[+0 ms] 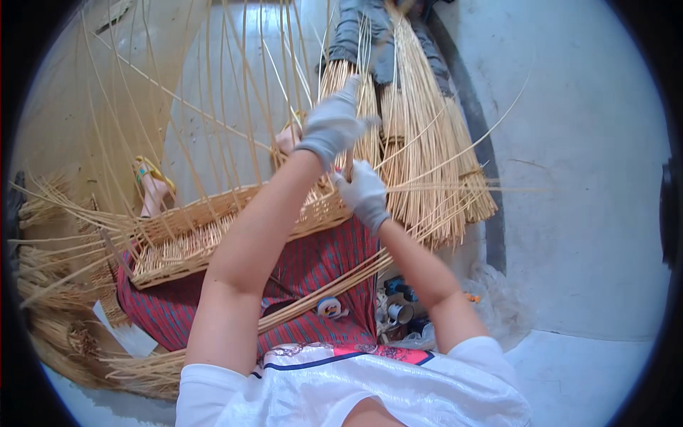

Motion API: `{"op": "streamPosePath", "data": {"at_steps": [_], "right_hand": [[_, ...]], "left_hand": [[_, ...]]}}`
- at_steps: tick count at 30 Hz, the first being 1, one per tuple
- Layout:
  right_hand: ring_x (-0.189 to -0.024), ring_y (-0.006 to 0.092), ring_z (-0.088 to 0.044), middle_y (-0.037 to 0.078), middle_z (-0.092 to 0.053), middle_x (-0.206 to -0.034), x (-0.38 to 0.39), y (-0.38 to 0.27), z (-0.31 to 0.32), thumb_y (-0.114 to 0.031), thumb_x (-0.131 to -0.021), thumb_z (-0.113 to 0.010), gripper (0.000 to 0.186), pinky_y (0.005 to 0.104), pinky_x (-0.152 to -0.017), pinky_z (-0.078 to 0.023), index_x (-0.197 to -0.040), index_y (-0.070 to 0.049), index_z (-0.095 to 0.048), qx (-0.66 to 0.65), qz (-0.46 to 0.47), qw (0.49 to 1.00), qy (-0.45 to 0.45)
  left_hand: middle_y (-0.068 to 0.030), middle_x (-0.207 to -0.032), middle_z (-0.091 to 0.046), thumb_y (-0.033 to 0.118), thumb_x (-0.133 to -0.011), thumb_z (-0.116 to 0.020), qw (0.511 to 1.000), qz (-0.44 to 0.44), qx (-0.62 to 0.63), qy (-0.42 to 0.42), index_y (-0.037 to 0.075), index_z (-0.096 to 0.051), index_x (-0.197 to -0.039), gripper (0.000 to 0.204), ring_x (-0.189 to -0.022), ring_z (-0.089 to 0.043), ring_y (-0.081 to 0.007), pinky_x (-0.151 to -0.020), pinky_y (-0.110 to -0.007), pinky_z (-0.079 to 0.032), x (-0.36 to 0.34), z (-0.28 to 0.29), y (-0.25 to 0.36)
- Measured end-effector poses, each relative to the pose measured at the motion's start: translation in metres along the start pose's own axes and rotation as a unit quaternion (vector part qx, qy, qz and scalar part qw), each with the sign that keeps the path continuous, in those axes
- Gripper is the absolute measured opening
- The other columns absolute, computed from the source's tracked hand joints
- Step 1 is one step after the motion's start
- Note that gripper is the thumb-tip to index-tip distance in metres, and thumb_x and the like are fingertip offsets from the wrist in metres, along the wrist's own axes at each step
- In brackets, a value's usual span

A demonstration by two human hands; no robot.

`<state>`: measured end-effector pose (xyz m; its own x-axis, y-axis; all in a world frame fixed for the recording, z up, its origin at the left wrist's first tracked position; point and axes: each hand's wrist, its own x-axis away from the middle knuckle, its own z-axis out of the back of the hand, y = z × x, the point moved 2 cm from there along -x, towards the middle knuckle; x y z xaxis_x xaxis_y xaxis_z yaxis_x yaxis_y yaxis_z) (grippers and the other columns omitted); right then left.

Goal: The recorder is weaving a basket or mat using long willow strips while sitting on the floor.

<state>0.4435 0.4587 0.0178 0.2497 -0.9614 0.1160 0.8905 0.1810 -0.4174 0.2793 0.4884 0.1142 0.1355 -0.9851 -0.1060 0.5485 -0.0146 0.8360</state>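
A long woven wicker basket (206, 267) with a low wall lies over a red-and-blue striped cloth (313, 267). Many pale upright rods rise from its far wall. My right hand (366, 193), in a grey-white glove, is closed at the basket's right end around a short stretch of wicker rod (348, 165). Above and beyond it, my gloved left hand (332, 122) is raised near the upper part of that rod. Motion smears the left fingers, so their grip is unclear. Several long rods (320, 295) lie across the cloth below my right forearm.
Large bundles of cut rods (416, 142) lean at the far right, beside grey fabric (366, 35). More bundles (53, 285) lie at the left. A tape roll (329, 307) rests on the cloth; clear plastic (498, 299) lies at right. A foot in a yellow sandal (153, 183) shows beyond the basket.
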Motion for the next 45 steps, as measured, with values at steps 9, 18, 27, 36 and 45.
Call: {"op": "streamPosePath", "data": {"at_steps": [9, 18, 27, 36, 45], "right_hand": [[-0.109, 0.0436, -0.069, 0.025, -0.071, -0.115, 0.012, 0.010, -0.006, -0.047, -0.091, -0.077, 0.063, 0.0500, -0.098, -0.053, -0.137, -0.005, -0.064, -0.031, 0.049, 0.993, 0.099], [-0.096, 0.0371, -0.073, 0.019, -0.076, -0.092, 0.002, -0.012, 0.039, -0.091, -0.081, -0.057, 0.085, 0.0469, -0.089, -0.052, -0.111, -0.015, -0.080, 0.285, 0.202, 0.918, -0.187], [-0.101, 0.0360, -0.076, 0.016, -0.080, -0.106, -0.150, -0.056, 0.071, -0.086, -0.077, -0.067, 0.083, 0.0446, -0.088, -0.058, -0.114, -0.012, -0.079, 0.201, 0.187, 0.950, -0.150], [-0.114, 0.0370, -0.064, 0.017, -0.073, -0.107, -0.159, 0.004, -0.014, -0.080, -0.079, -0.071, 0.076, 0.0483, -0.102, -0.046, -0.118, -0.016, -0.073, 0.202, 0.163, 0.963, -0.070], [-0.095, 0.0318, -0.063, 0.009, -0.069, -0.091, -0.132, 0.038, -0.042, -0.068, -0.083, -0.078, 0.058, 0.0468, -0.088, -0.049, -0.111, -0.018, -0.073, 0.132, 0.219, 0.961, 0.103]], "left_hand": [[-0.0122, -0.139, -0.061, -0.013, -0.089, -0.065, 0.905, -0.048, 0.009, 0.423, -0.001, -0.066, -0.135, 0.048, -0.135, -0.056, -0.0232, -0.112, -0.039, -0.050, 0.227, 0.152, -0.174], [0.0022, -0.074, -0.057, 0.027, -0.107, -0.068, 0.872, 0.339, 0.225, 0.273, 0.004, -0.065, -0.114, 0.025, -0.060, -0.054, -0.0095, -0.070, -0.029, -0.055, 0.359, 0.249, -0.324], [0.0100, -0.064, -0.039, 0.036, -0.110, -0.065, 0.845, 0.267, 0.349, 0.304, 0.015, -0.063, -0.100, 0.023, -0.050, -0.036, -0.0059, -0.058, -0.024, -0.040, 0.216, 0.293, -0.352], [0.0042, -0.059, -0.041, 0.052, -0.113, -0.051, 0.810, 0.153, 0.505, 0.256, 0.008, -0.063, -0.095, 0.049, -0.047, -0.036, -0.0100, -0.080, -0.029, -0.054, 0.237, 0.260, -0.336], [-0.0010, -0.069, -0.048, 0.054, -0.115, -0.041, 0.746, 0.142, 0.569, 0.315, 0.006, -0.064, -0.100, 0.055, -0.052, -0.040, -0.0119, -0.057, -0.025, -0.043, 0.257, 0.250, -0.329]]}}
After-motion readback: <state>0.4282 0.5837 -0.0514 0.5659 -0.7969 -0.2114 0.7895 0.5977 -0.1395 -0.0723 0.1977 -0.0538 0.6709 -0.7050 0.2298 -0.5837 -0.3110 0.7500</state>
